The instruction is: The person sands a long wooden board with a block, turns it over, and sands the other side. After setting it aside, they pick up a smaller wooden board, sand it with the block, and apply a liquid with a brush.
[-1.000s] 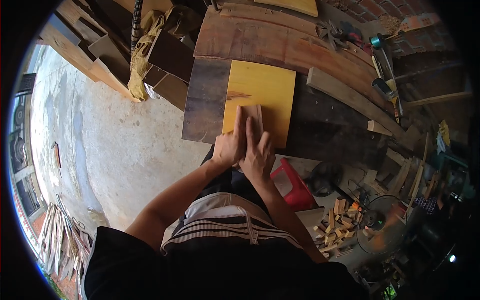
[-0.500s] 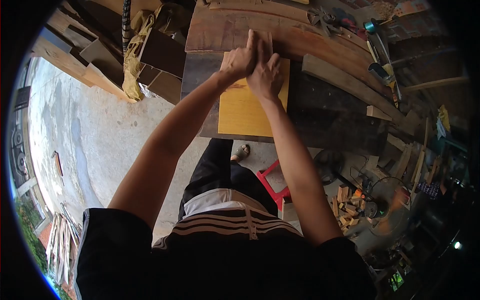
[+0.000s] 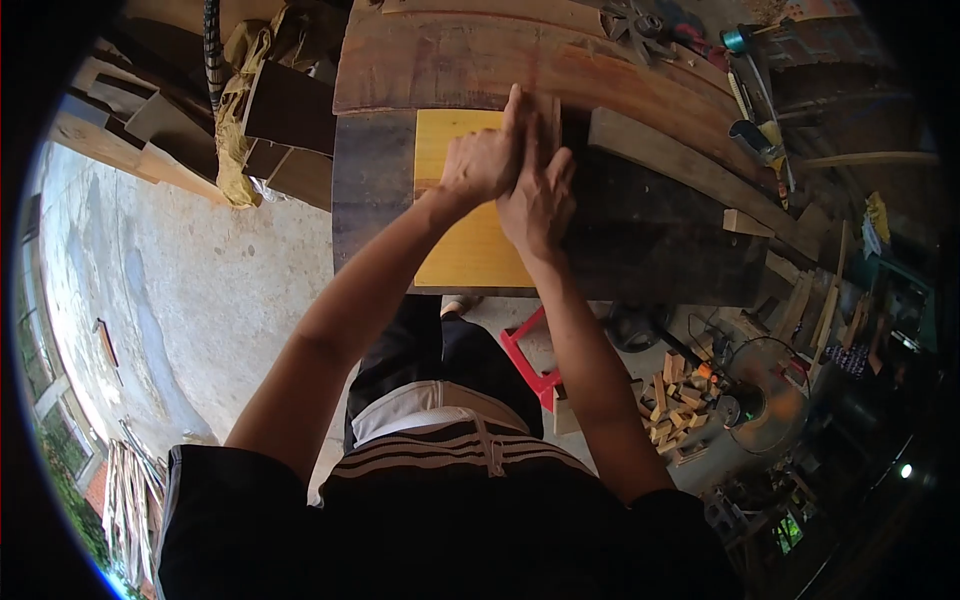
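A yellow wooden board [image 3: 470, 250] lies on a dark bench top [image 3: 370, 190]. Both my hands bear down together near its upper right edge, on a flat brown piece [image 3: 546, 113] that looks like wood. My left hand [image 3: 485, 160] is curled over it, one finger stretched forward. Close against it, my right hand [image 3: 540, 195] has bent fingers on the same piece. My palms and fingers cover most of it, so its full shape is hidden. A darker streak shows on the board by my left wrist.
A broad brown plank [image 3: 430, 65] lies along the bench's far side, with a long curved wooden strip [image 3: 670, 160] to the right. Pliers-like tools [image 3: 640, 35] lie farther back. Below are a red stool [image 3: 530, 360], wood offcuts [image 3: 680, 400] and a standing fan [image 3: 755, 395].
My hands and the brown piece have shifted rightward across the yellow board, uncovering its upper left corner. The whole view has also shifted slightly.
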Demonstrator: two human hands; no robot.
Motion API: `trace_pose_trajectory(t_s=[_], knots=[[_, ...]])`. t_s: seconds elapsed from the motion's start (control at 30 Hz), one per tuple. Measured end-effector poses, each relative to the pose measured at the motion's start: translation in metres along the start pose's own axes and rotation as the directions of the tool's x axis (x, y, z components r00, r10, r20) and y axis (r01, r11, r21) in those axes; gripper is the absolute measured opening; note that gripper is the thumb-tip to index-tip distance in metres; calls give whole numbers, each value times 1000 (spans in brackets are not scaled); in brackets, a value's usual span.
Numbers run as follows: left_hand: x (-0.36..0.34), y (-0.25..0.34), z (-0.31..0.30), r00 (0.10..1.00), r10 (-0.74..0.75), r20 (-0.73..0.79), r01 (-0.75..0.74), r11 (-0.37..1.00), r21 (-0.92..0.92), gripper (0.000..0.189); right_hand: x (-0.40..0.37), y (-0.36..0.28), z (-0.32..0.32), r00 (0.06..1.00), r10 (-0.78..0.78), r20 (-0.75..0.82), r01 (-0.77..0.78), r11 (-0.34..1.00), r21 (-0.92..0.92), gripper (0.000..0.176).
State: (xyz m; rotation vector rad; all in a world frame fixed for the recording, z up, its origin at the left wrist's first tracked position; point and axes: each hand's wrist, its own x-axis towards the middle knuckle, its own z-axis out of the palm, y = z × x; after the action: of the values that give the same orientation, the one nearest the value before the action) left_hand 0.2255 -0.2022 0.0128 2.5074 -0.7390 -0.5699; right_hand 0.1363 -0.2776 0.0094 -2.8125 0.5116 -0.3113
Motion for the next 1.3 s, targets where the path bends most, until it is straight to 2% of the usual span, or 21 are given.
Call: trace_pose_trajectory(t_s=[0.07,0.13,0.23,0.33,0.43,0.47,0.53,0.57,0.7,0.73,0.77,0.83,0.87,0.93,1.0,1.07,1.1,1.13,1.2,1.27,1.3], knots=[[39,-4,-6,999,37,-28,-36,999,21,75,36,4,7,998,-2,-56,2,1000,-1,80],[60,-3,-4,988,38,-152,-28,997,66,73,55,8,14,999,8,-36,-7,1000,28,83],[38,6,-1,994,-44,-95,44,999,-8,71,30,13,8,1000,14,-24,-13,999,46,88],[-36,6,26,999,48,-8,-48,999,-3,81,-44,12,-12,999,-22,-25,21,1000,-23,84],[-117,11,54,997,62,47,-60,997,-39,86,-119,13,-38,996,-15,88,15,1000,6,86],[-130,6,76,933,245,-263,-246,969,30,85,-133,13,-43,994,-8,113,7,1000,12,86],[-133,13,80,925,255,-280,-248,967,59,84,-134,14,-42,991,22,134,-28,999,42,88],[-122,14,75,928,241,-285,-234,971,56,84,-130,14,-39,987,58,147,-71,994,80,90],[-36,19,28,993,57,103,-46,993,-106,83,-44,19,-25,997,25,73,-28,999,38,88],[-10,17,24,997,70,25,-67,994,-81,81,-17,23,-16,1000,11,26,-11,1000,13,85],[11,23,5,996,43,78,-37,996,-79,79,7,24,-10,1000,19,-9,-19,1000,20,84],[52,24,-3,999,-2,42,2,1000,5,78,39,27,2,997,47,-60,-44,998,39,83],[59,30,-14,997,-26,78,26,1000,2,79,52,27,9,995,59,-83,-56,998,28,81],[64,21,-2,1000,18,1,-18,1000,-15,80,45,30,6,989,88,-119,-86,996,22,80],[38,20,12,999,-34,9,35,995,-94,80,21,32,-2,994,-33,-101,39,997,60,78],[-15,17,25,997,-23,68,31,993,-111,81,-31,22,-16,999,4,-44,-1,999,51,75],[-48,6,44,998,48,35,-44,991,-126,83,-62,17,-19,999,7,-43,-5,999,32,76],[-81,4,53,998,48,43,-42,990,-134,87,-91,10,-28,1000,29,9,-29,999,44,82],[-136,5,60,994,45,97,-23,977,-212,91,-138,3,-34,997,44,64,-47,998,51,78],[-153,1,70,997,56,45,-46,979,-197,90,-151,1,-41,996,9,92,-15,997,70,78],[-150,1,70,981,152,-117,-167,978,-128,91,-146,1,-40,995,8,102,-18,995,95,79]])
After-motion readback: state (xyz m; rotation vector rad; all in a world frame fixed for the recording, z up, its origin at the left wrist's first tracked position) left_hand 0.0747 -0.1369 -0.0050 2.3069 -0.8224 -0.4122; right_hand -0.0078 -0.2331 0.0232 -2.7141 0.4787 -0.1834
